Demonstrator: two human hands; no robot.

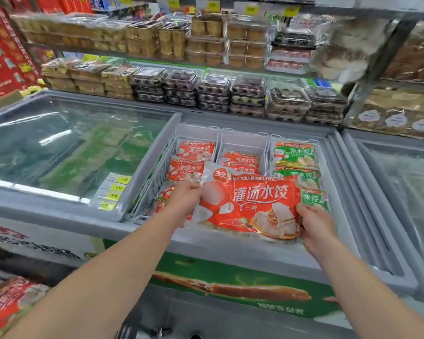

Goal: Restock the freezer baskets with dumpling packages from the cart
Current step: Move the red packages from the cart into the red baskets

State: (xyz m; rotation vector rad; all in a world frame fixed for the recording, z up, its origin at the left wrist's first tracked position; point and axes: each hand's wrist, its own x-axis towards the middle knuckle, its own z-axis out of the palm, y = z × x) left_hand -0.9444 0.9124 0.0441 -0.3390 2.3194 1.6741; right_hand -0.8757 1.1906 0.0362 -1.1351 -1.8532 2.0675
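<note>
Red dumpling bag (250, 206) held flat, face up, over the near edge of the open freezer (230, 250), printed side readable from the wearer's position. It sits above the middle wire basket (242, 143), overlapping the near rim.

Left hand (185, 199) grips the bag's edge at 9 o'clock, fingers curled under and thumb on top. Right hand (315, 223) holds the corner at 4 o'clock, thumb pressed on the printed face, fingers wrapped beneath. Both forearms bare, reaching in from 6 o'clock.

Left basket (157, 179), at 10 o'clock of the bag: red dumpling bags (194, 157) lying in a row front to back, the nearest partly hidden by the left hand. Middle basket, at 12 o'clock: more of the same red bags (240, 162) low down, mesh walls showing above them. Right basket (272, 143), at 1 to 3 o'clock: green dumpling bags (295, 155) stacked to the rim, the nearest one (313, 200) just beside the right thumb.

At 9 o'clock of the baskets, a closed glass lid (59, 148) with yellow price tags (113, 192) along its right edge. At 3 o'clock, a second glass-topped freezer (406, 182).

Behind, at 12 o'clock, shelves (206, 67) stacked with clear plastic pastry boxes (213, 91). At 7 o'clock, bottom corner of view, another red bag (8, 304), blurred.
</note>
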